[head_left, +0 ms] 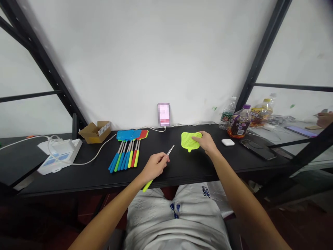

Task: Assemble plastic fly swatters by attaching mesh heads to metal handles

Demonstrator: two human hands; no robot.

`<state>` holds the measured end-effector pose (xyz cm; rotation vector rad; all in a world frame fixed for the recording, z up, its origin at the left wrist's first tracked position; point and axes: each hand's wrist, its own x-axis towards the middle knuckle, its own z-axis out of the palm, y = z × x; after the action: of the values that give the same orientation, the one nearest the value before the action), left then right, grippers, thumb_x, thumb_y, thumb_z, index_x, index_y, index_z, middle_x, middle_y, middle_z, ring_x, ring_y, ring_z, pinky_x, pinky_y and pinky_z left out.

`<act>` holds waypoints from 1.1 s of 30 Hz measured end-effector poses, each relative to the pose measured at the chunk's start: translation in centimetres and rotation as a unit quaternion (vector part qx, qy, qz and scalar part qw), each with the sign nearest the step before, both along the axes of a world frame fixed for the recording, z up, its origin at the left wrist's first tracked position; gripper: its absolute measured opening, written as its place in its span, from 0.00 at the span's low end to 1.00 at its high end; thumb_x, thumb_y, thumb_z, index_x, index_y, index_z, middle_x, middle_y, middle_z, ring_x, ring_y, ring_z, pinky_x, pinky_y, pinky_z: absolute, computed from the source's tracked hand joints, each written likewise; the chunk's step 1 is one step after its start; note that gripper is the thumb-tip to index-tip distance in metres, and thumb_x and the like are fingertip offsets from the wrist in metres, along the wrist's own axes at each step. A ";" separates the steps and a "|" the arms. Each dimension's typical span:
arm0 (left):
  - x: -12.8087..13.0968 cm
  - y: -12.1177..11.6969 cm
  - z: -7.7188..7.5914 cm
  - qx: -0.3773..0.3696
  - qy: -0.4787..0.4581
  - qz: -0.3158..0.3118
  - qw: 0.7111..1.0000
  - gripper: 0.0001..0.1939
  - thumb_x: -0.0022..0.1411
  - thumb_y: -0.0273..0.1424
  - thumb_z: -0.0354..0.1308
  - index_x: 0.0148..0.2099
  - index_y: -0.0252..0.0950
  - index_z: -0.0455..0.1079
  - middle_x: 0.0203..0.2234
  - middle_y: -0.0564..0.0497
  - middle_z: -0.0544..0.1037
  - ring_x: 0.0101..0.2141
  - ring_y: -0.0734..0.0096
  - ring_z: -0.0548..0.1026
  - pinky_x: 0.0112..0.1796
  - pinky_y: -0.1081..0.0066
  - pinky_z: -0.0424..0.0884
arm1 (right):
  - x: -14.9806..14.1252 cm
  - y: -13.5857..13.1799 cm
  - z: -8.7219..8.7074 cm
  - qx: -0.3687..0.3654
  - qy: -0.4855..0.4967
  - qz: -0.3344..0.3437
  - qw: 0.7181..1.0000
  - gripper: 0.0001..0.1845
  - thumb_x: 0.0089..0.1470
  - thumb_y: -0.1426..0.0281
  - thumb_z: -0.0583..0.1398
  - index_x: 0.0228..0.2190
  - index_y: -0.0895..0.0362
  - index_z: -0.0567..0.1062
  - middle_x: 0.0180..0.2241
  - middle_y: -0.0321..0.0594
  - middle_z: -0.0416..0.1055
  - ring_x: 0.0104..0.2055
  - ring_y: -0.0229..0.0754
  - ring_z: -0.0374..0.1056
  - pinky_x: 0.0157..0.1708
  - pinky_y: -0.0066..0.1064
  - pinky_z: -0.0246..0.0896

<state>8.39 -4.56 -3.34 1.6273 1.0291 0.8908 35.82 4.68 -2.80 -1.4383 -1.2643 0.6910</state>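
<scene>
My left hand (155,166) is closed around a metal rod with a yellow-green grip, a fly swatter handle (147,185); the bare rod tip points up and to the right. In my right hand (207,142) is a yellow-green perforated fly swatter head (189,141), pinched at its right edge, its short socket pointing toward me. Rod tip and socket are apart. Left of my left hand lies a row of several fly swatters (130,149), with blue, red and green heads at the back and coloured grips toward me.
A phone (164,114) leans against the wall with a cable. To the left are an open cardboard box (95,132) and a white power strip (61,158). At right stand drink bottles (239,121), a white earbud case (228,142) and a dark phone (257,149).
</scene>
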 end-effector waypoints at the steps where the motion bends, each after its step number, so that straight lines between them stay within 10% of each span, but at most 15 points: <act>1: 0.0 0.0 0.0 0.003 0.006 0.001 1.000 0.16 0.65 0.43 0.49 0.34 0.36 0.64 0.16 0.62 0.57 0.11 0.84 0.54 0.13 0.80 0.47 | 0.2 0.0 -0.1 -0.014 -0.088 -0.021 0.996 0.24 0.43 0.65 0.68 0.43 0.61 0.74 0.39 0.48 0.77 0.39 0.47 0.74 0.36 0.33 0.68; 6: 0.0 0.1 0.0 0.015 0.032 0.008 0.999 0.15 0.65 0.42 0.48 0.35 0.36 0.65 0.17 0.61 0.59 0.11 0.84 0.56 0.13 0.79 0.49 | -0.4 -0.9 0.4 -0.123 -0.365 -0.045 0.922 0.26 0.48 0.58 0.65 0.46 0.60 0.74 0.45 0.54 0.74 0.49 0.56 0.71 0.44 0.39 0.64; 15: 0.0 -0.2 0.3 0.032 0.058 0.005 0.998 0.13 0.65 0.39 0.49 0.34 0.35 0.65 0.18 0.61 0.60 0.12 0.85 0.56 0.16 0.79 0.49 | -1.3 -2.0 1.2 -0.164 -0.469 -0.058 0.866 0.31 0.49 0.52 0.64 0.45 0.64 0.74 0.48 0.60 0.67 0.54 0.61 0.63 0.47 0.43 0.62; 26: 0.0 -0.3 0.6 0.050 0.078 0.003 0.996 0.13 0.66 0.38 0.48 0.34 0.35 0.66 0.18 0.60 0.61 0.13 0.84 0.56 0.17 0.79 0.51 | -2.5 -2.9 1.3 0.002 -0.465 -0.072 0.882 0.15 0.50 0.68 0.64 0.39 0.60 0.70 0.43 0.53 0.70 0.46 0.54 0.68 0.43 0.39 0.63; 33: -0.1 -0.1 0.2 0.055 0.079 0.001 0.995 0.13 0.66 0.39 0.48 0.35 0.35 0.65 0.18 0.60 0.61 0.13 0.84 0.58 0.16 0.79 0.52 | -5.9 -4.6 2.1 0.047 -0.185 0.216 0.958 0.15 0.59 0.57 0.56 0.32 0.56 0.74 0.28 0.39 0.75 0.27 0.39 0.71 0.30 0.29 0.64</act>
<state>8.28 -4.66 -3.13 1.8118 1.1069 0.8429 29.90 0.12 -0.75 -1.2562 -1.9150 0.6514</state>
